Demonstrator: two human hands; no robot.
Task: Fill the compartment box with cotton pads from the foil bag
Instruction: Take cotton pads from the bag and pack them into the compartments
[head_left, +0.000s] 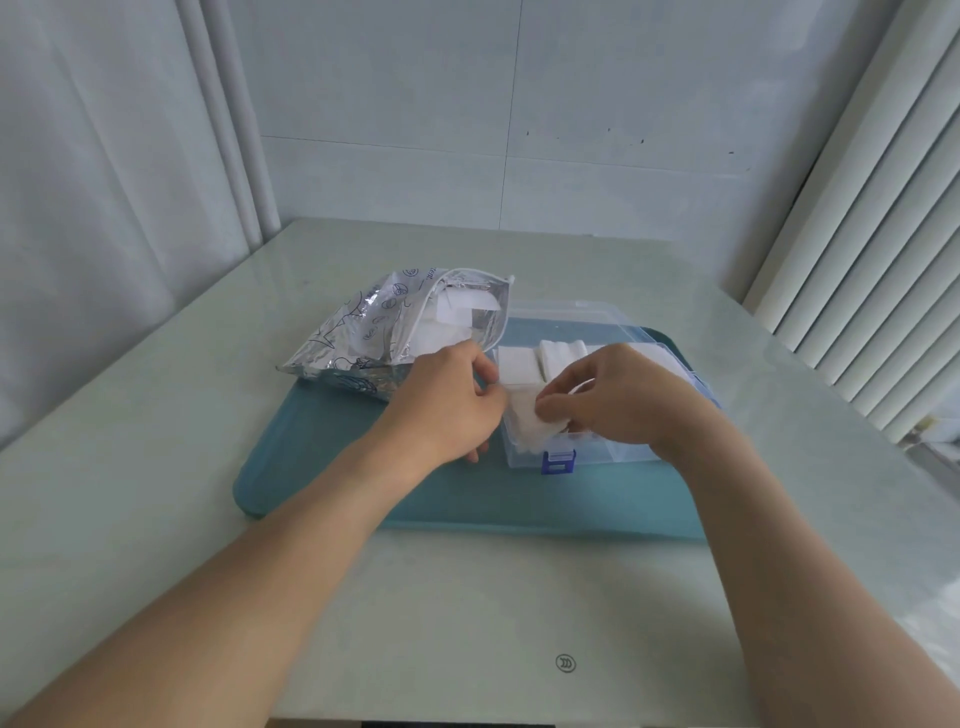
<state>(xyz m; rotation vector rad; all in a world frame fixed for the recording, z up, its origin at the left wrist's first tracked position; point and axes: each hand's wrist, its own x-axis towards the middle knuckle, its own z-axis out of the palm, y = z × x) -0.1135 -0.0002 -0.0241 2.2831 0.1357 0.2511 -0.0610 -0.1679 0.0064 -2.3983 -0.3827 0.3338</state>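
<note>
Two bare forearms reaching in over a pale green table (519, 597). Left hand (447, 400) curled at the compartment box (597, 452)'s left edge, fingertips on a stack of cotton pads (524, 421) in the front-left compartment. Right hand (618, 395) pinching that same stack. Two more pad stacks (540, 358) sitting in the back compartments. One blue latch (558, 462) up front. One foil bag (384, 332) lying open just left of the box, more pads inside, all on one teal tray (322, 467).

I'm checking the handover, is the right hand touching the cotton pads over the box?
Touching. The head view shows the right hand with its fingertips pinched on the cotton pads at the near left corner of the box.
</note>
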